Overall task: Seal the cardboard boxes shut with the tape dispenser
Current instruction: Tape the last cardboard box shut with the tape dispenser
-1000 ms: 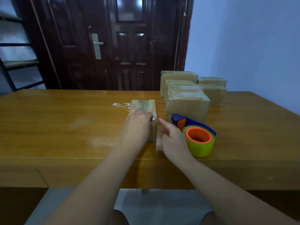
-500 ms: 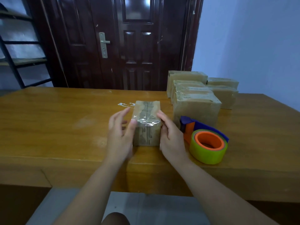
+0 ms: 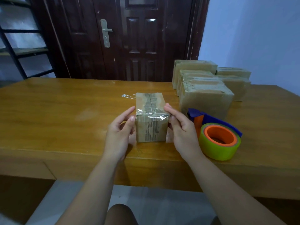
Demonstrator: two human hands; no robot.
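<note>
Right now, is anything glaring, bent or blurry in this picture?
Head view: the light is dim and bluish; glare glints on the tape over the box and on the door; the wide lens bows the table and tilts the door frame; little blur anywhere.

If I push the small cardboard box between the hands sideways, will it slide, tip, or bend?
The small cardboard box probably stays stiff: its edges look square and tape wraps it. It lies on a long face on the table, so it likely slides rather than tips. The glossy tape may make it slightly slippery to grip.
</note>
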